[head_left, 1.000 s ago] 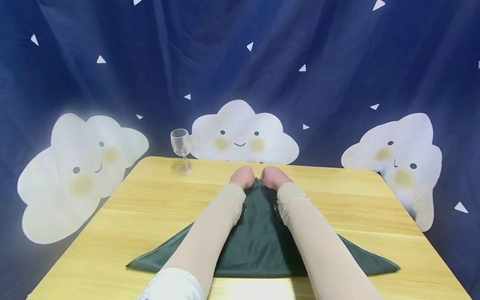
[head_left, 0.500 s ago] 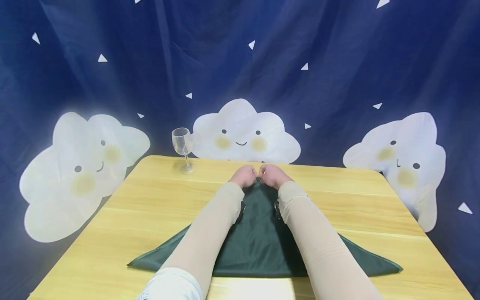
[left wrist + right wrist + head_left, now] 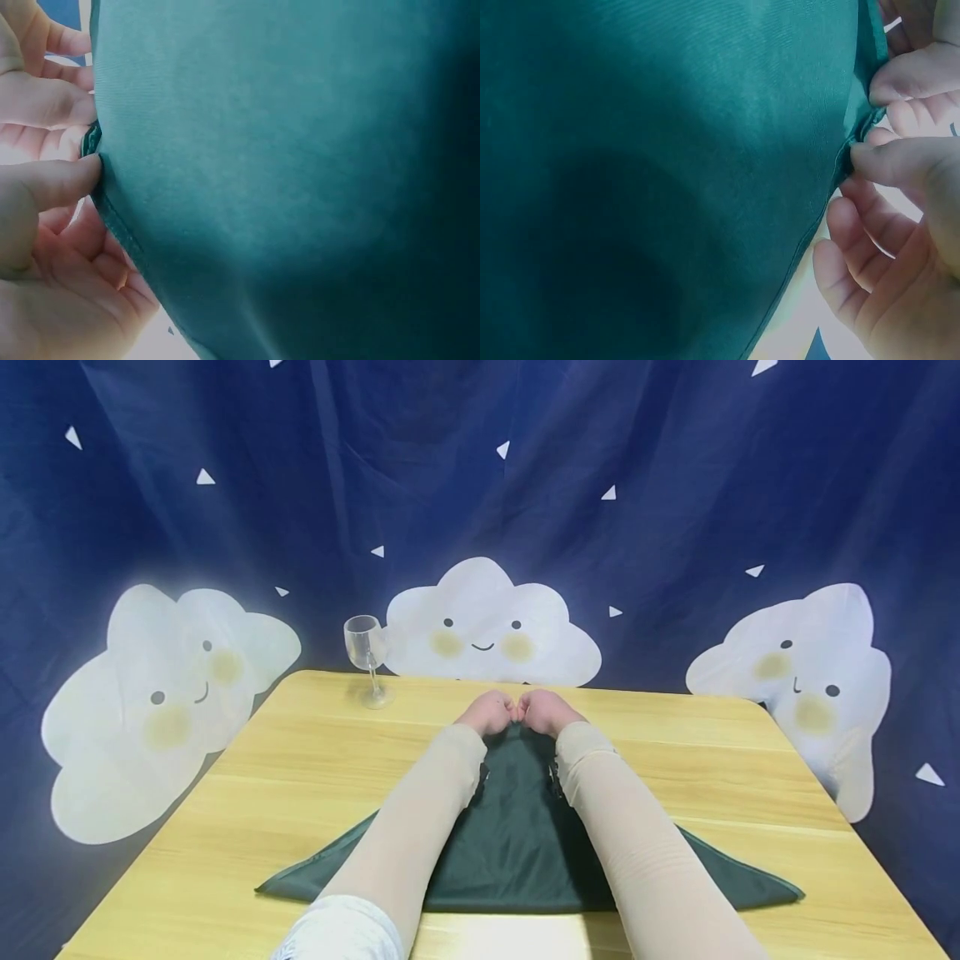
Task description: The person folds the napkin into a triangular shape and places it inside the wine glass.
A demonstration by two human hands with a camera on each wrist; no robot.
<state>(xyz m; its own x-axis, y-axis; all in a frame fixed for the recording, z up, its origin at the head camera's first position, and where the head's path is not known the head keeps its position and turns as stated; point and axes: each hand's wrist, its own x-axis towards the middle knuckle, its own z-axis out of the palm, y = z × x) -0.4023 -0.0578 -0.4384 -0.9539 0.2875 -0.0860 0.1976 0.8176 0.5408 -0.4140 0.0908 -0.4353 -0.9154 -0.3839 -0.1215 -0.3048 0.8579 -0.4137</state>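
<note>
A dark green cloth (image 3: 517, 852) lies folded in a triangle, its long edge towards me and its point at the far side. At that point my left hand (image 3: 491, 713) and right hand (image 3: 547, 712) meet, knuckles side by side, and hide the tip. In the left wrist view, my left hand (image 3: 67, 255) pinches the hemmed edge of the cloth (image 3: 262, 135) between thumb and fingers. The right wrist view has my right hand (image 3: 900, 217) pinching the edge close beside it, thumb on top. Both forearms cover parts of the cloth's sides.
A clear stemmed wine glass (image 3: 366, 647) stands upright at the back left of the wooden table (image 3: 315, 760). Behind the table's far edge hangs a dark blue curtain (image 3: 442, 485) with printed clouds.
My two hands have come slightly closer together at the cloth's far point, closing the small gap between them. The cloth's body and the glass have not moved on the table.
</note>
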